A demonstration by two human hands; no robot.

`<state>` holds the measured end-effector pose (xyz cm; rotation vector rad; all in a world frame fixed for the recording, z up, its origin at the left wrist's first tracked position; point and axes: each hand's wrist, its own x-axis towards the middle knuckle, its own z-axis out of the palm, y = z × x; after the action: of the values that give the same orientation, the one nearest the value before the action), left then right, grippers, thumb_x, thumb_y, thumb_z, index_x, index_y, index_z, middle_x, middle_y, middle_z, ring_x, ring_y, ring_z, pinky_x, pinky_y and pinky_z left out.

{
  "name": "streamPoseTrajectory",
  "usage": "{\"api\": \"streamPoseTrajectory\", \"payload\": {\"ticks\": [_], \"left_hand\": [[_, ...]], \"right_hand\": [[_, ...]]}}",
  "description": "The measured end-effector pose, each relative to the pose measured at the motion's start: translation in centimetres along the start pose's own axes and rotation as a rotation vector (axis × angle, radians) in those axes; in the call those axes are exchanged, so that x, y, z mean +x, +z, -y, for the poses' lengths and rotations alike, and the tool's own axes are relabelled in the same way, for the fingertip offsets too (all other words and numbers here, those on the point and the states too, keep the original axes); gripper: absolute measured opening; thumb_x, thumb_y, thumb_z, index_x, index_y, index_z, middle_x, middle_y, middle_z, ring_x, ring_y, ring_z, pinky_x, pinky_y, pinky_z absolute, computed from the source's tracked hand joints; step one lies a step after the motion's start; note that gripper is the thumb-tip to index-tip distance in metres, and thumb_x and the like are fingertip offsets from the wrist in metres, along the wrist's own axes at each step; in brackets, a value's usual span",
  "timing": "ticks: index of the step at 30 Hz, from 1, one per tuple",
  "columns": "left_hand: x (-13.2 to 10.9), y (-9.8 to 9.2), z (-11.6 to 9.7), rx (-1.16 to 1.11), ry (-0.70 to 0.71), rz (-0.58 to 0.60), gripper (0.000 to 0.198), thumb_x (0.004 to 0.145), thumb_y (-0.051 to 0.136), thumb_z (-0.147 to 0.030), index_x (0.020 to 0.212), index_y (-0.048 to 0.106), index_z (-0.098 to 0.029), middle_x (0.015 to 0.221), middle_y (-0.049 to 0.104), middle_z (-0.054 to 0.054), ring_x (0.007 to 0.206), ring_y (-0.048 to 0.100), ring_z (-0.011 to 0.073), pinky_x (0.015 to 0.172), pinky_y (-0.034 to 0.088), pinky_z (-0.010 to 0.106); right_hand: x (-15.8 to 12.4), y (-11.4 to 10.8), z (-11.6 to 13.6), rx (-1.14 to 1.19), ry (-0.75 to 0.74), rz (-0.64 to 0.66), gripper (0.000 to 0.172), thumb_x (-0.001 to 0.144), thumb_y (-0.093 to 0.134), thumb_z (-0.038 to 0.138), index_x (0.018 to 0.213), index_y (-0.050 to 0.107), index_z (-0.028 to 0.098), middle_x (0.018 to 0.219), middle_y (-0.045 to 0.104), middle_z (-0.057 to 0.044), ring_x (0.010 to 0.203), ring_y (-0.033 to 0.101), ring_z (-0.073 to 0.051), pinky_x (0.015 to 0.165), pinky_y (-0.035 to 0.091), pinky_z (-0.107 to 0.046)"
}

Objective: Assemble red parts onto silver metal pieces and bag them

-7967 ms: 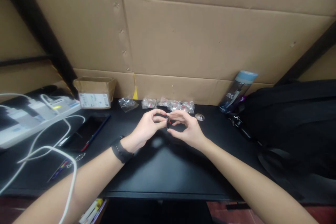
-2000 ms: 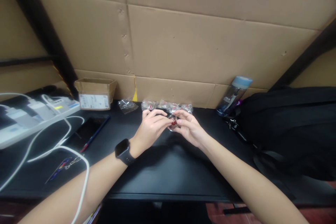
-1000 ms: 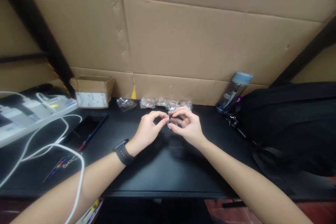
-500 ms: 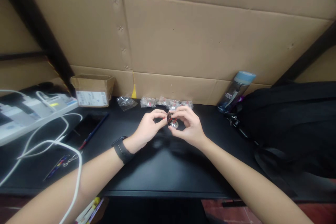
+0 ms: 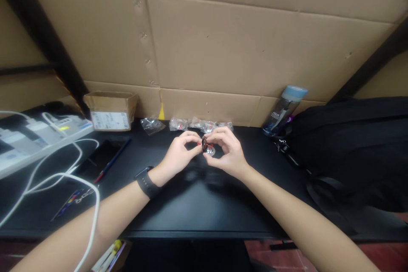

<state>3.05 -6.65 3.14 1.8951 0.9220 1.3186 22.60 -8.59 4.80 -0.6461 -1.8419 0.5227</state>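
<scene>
Over the middle of the black table, my left hand and my right hand meet around a small dark disc with red parts beside it. The disc stands on edge between the fingertips of both hands, which are pinched on it. Just right of the disc, under my right fingers, shows a shiny silver round piece; whether it is joined to the disc I cannot tell. Behind my hands lie several small clear plastic packets with silver and red contents.
A crumpled clear bag and an open cardboard box stand back left. A power strip, white cables and a dark tablet are at left. A bottle and a black backpack are at right.
The whole view has shifted slightly. Both hands keep their hold, and the dark disc is turned a little, showing more of its face.
</scene>
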Motion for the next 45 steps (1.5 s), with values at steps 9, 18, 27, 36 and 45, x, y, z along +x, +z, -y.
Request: {"api": "streamPoseTrajectory", "payload": {"ticks": [9,18,27,36,45], "left_hand": [[0.7,-0.7,0.7,-0.046,-0.053,0.111,0.014,0.082,0.079,-0.033,0.08,0.079,-0.02,0.105,0.071,0.007,0.1,0.067,0.0226,0.101,0.048,0.038],[0.1,-0.1,0.8,-0.453,-0.25,0.171,0.038,0.096,0.063,-0.045,0.126,0.061,-0.022,0.119,0.069,0.007,0.113,0.063,0.0224,0.104,0.047,0.038],[0.1,-0.3,0.7,-0.578,-0.221,0.241,0.047,0.088,0.076,-0.031,0.132,0.059,-0.023,0.13,0.064,0.011,0.123,0.06,0.0252,0.105,0.05,0.041],[0.3,-0.4,1.5,-0.483,-0.102,0.192,0.052,0.073,0.088,-0.019,0.119,0.064,-0.022,0.129,0.06,0.009,0.12,0.064,0.0265,0.104,0.055,0.046],[0.1,-0.4,1.2,-0.129,0.193,0.186,0.035,0.083,0.079,-0.022,0.116,0.07,-0.022,0.128,0.055,0.011,0.125,0.059,0.0254,0.105,0.057,0.044]], "right_hand": [[0.4,-0.5,-0.2,-0.176,-0.11,0.099,0.044,0.072,0.077,0.014,0.113,0.068,0.027,0.113,0.06,-0.009,0.105,0.064,-0.025,0.089,0.06,-0.041],[0.7,-0.6,0.0,-0.331,-0.276,0.03,0.038,0.075,0.073,0.014,0.111,0.064,0.024,0.109,0.062,-0.009,0.102,0.064,-0.024,0.089,0.058,-0.04],[0.7,-1.0,-0.3,-0.363,-0.322,0.07,0.036,0.08,0.071,0.015,0.114,0.064,0.025,0.115,0.06,-0.01,0.109,0.063,-0.025,0.095,0.055,-0.043],[0.8,-1.3,-1.1,-0.201,0.152,0.076,0.005,0.087,0.068,0.02,0.09,0.072,0.021,0.098,0.063,-0.005,0.089,0.063,-0.018,0.074,0.053,-0.031],[0.7,-0.5,-1.8,-0.144,0.303,0.123,0.006,0.085,0.071,0.025,0.083,0.074,0.02,0.103,0.06,-0.006,0.087,0.062,-0.017,0.075,0.053,-0.032]]}}
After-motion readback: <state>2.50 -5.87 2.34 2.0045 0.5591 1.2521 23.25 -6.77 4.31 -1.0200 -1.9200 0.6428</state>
